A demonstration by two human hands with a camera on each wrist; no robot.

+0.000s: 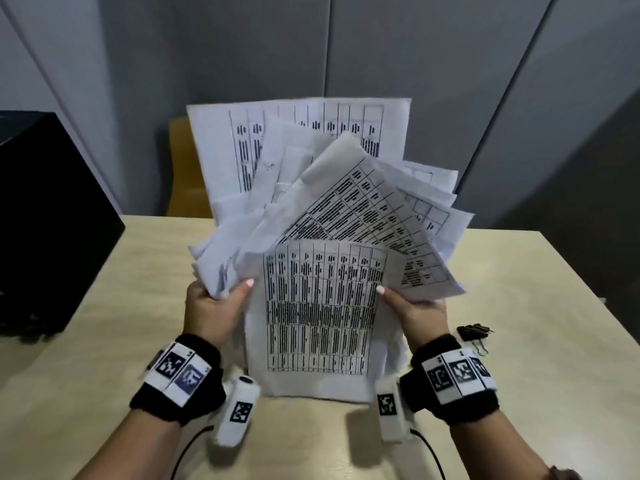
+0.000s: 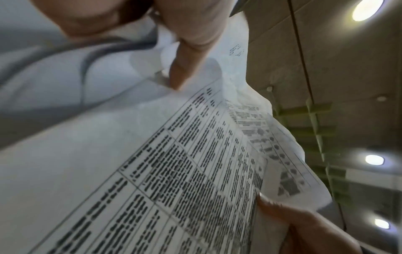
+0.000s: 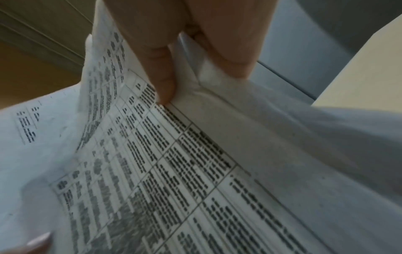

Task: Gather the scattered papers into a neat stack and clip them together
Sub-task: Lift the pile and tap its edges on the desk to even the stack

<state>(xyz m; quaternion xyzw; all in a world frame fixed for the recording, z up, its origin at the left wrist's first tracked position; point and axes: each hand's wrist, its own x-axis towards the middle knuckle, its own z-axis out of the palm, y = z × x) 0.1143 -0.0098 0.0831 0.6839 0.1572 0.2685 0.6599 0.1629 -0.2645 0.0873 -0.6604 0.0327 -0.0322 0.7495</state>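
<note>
Held upright over the pale wooden tabletop (image 1: 519,306): a fanned, crumpled bundle of white printed paper sheets with black tables (image 1: 322,306), lower edge resting on or just above the surface, which of the two not clear. Left hand (image 1: 211,310) gripping the bundle's left side, thumb on the front, fingers (image 2: 180,68) curled behind and pinching several sheets. Right hand (image 1: 415,310) gripping the right side likewise, thumb pressed on the front sheet, fingers (image 3: 163,82) curled round the edge and pinching. Sheets splayed at many angles, tops leaning apart, some corners bent and creased. Not yet a neat stack.

Lying on the tabletop just beside the right wrist: small black metal binder clips with wire handles (image 1: 474,332), untouched.

Likely handling: light, thin, floppy, prone to sliding against one another and to buckling if squeezed mid-sheet. Best taken by the two long side edges, loosely enough to let sheets drop, then tapped on the bottom edge against the tabletop to square up. Creased corners apt to catch and resist lining up. Too tight a pinch probably locks the fan in place; too slack risks spilling loose sheets.

Also in view: a black box-like object (image 1: 45,220) at the left, a tan chair back (image 1: 183,168) behind the papers.
</note>
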